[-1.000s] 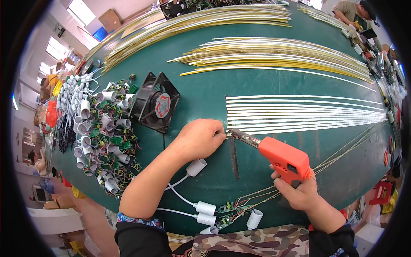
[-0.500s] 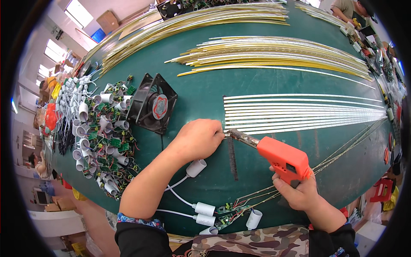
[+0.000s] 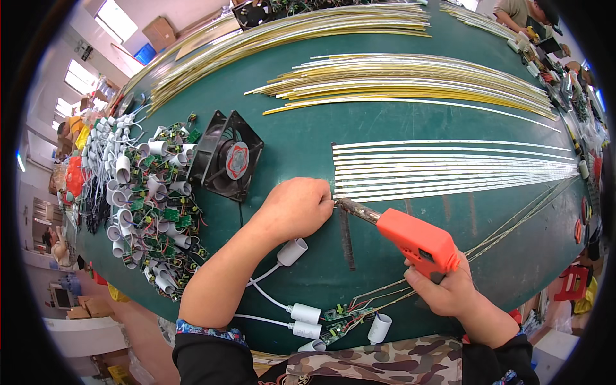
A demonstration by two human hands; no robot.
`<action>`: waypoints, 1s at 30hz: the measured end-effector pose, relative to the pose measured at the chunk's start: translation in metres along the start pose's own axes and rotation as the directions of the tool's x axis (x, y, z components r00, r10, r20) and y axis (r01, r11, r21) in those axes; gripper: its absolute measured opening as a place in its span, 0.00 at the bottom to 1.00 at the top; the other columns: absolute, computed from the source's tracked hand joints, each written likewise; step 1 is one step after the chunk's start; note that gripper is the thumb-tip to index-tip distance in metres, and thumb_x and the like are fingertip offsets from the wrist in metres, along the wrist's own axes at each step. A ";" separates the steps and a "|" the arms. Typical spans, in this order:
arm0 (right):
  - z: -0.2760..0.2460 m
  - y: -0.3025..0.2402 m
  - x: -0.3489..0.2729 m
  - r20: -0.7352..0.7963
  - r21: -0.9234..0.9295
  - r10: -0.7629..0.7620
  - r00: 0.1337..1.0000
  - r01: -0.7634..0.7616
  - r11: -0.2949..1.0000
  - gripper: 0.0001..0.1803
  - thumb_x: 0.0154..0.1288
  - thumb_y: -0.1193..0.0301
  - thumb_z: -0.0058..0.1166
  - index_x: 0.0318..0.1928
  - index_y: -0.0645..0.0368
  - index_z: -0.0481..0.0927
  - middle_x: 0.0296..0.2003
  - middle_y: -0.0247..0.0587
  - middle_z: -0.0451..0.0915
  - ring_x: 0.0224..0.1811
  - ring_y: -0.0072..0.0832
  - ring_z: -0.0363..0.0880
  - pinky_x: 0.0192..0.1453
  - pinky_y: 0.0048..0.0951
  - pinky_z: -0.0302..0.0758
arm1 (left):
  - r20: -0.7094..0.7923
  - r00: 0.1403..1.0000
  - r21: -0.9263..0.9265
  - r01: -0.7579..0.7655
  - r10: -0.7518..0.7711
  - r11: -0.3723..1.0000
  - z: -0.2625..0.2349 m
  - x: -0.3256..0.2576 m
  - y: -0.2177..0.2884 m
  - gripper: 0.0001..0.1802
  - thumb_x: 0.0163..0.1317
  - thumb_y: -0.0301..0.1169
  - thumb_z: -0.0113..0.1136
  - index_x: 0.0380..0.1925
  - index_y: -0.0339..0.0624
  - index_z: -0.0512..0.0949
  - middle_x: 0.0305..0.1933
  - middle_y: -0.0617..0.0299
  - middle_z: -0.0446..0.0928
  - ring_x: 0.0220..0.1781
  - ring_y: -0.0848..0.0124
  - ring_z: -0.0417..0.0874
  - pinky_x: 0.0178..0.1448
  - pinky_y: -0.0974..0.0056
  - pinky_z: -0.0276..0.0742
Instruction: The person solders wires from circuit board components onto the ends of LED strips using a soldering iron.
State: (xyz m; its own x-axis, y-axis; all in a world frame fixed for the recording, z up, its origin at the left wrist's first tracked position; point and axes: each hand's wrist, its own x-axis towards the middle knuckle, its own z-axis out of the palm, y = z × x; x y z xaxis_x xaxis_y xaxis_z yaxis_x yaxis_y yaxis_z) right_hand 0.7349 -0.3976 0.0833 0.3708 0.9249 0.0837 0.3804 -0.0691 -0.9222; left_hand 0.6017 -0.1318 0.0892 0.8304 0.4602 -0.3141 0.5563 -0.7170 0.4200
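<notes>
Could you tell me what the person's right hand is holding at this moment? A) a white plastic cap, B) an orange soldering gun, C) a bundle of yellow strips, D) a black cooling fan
B: the right hand grips the orange soldering gun, its tip at the end of the white strips by the left hand.

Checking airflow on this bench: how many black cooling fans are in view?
2. One fan lies on the green table just above the left hand; a second fan sits at the far top edge, partly cut off. Others may be hidden.
</notes>
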 end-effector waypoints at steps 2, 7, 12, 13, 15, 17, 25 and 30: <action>0.002 0.002 -0.003 -0.024 0.053 0.021 0.999 -0.020 0.998 0.24 0.61 0.73 0.65 0.57 0.62 0.75 0.34 0.38 0.82 0.33 0.31 0.81 0.42 0.31 0.77 | 0.000 1.000 -0.003 0.001 -0.001 1.000 0.001 0.000 0.000 0.10 0.60 0.35 0.58 0.30 0.39 0.82 0.31 0.48 0.82 0.37 0.48 0.82 0.44 0.50 0.77; -0.006 0.002 -0.007 -0.006 0.079 0.062 0.998 -0.061 0.995 0.25 0.60 0.73 0.66 0.57 0.63 0.75 0.34 0.38 0.81 0.32 0.30 0.80 0.42 0.31 0.77 | -0.003 1.000 0.001 -0.007 0.007 1.000 0.001 0.001 -0.001 0.10 0.59 0.34 0.59 0.29 0.39 0.82 0.31 0.48 0.82 0.37 0.48 0.83 0.44 0.50 0.77; -0.004 0.008 -0.011 -0.045 0.075 0.039 0.998 -0.035 0.997 0.25 0.60 0.73 0.66 0.57 0.63 0.75 0.33 0.38 0.81 0.32 0.30 0.80 0.40 0.31 0.77 | -0.003 1.000 -0.006 -0.009 0.009 1.000 0.001 0.002 -0.001 0.10 0.59 0.34 0.59 0.29 0.38 0.82 0.31 0.49 0.83 0.37 0.48 0.83 0.44 0.50 0.78; -0.005 0.006 -0.010 -0.048 0.076 0.038 0.998 -0.034 0.996 0.25 0.60 0.73 0.66 0.57 0.63 0.75 0.33 0.38 0.81 0.32 0.30 0.80 0.40 0.31 0.77 | -0.003 1.000 -0.003 -0.010 0.010 1.000 0.001 0.002 -0.001 0.10 0.59 0.34 0.59 0.29 0.38 0.82 0.31 0.49 0.83 0.37 0.48 0.83 0.44 0.50 0.78; -0.006 0.001 -0.007 0.012 0.079 0.096 0.995 -0.097 0.992 0.25 0.60 0.73 0.65 0.58 0.64 0.74 0.32 0.37 0.81 0.31 0.29 0.80 0.40 0.31 0.77 | -0.008 1.000 -0.004 -0.007 0.006 1.000 0.001 0.002 -0.001 0.10 0.59 0.35 0.59 0.29 0.39 0.82 0.31 0.49 0.83 0.37 0.48 0.83 0.43 0.51 0.78; -0.004 -0.002 -0.004 0.004 0.063 0.070 0.998 -0.070 0.996 0.26 0.61 0.72 0.65 0.59 0.64 0.74 0.32 0.38 0.81 0.31 0.29 0.80 0.40 0.31 0.77 | -0.003 1.000 -0.010 0.004 -0.004 1.000 0.001 0.001 0.000 0.10 0.59 0.35 0.59 0.29 0.38 0.82 0.30 0.49 0.82 0.36 0.48 0.83 0.43 0.51 0.78; -0.001 -0.004 0.000 0.018 0.015 0.039 0.999 -0.040 0.999 0.28 0.62 0.72 0.65 0.61 0.65 0.72 0.34 0.39 0.82 0.33 0.30 0.82 0.42 0.30 0.77 | 0.012 1.000 -0.009 0.019 -0.019 1.000 -0.001 0.002 0.002 0.11 0.59 0.35 0.59 0.29 0.38 0.82 0.29 0.49 0.82 0.36 0.49 0.83 0.42 0.51 0.77; -0.004 -0.004 -0.006 -0.028 0.084 0.086 0.996 -0.083 0.993 0.25 0.61 0.72 0.65 0.58 0.63 0.74 0.36 0.38 0.82 0.34 0.30 0.82 0.43 0.31 0.78 | 0.009 1.000 -0.006 0.000 0.000 1.000 -0.001 0.002 0.000 0.11 0.58 0.35 0.59 0.29 0.38 0.82 0.30 0.49 0.82 0.36 0.49 0.83 0.43 0.51 0.77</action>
State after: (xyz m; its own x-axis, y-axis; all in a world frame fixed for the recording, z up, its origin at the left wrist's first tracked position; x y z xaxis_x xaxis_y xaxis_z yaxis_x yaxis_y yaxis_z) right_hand 0.7347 -0.4047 0.0881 0.4259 0.9046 0.0147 0.2757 -0.1143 -0.9544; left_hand 0.6033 -0.1309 0.0896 0.8301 0.4554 -0.3218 0.5565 -0.7137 0.4254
